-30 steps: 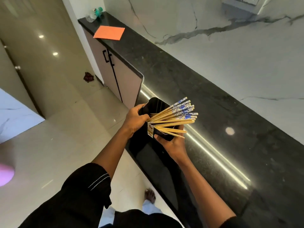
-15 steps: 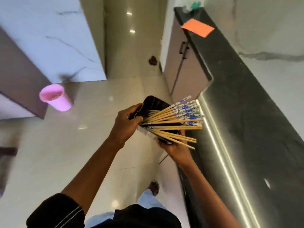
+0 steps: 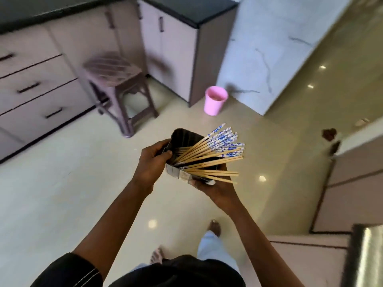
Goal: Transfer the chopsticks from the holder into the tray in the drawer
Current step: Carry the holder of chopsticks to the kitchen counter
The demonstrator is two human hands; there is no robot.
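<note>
Black holder [image 3: 182,137] being gripped at rim by left hand [image 3: 152,162], cupped underneath by right hand [image 3: 215,188]; both grips closed on it. Chopsticks [image 3: 211,154] being carried inside, fanning rightward, above floor [image 3: 62,183].

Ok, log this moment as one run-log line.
stage: carrying | left hand: grips holder rim | right hand: supports holder from below | chopsticks: all in holder, fanned right | drawers: shut

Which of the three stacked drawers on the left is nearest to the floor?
The lowest drawer, with its dark handle beside the stool; the other two drawers sit above it.
</note>
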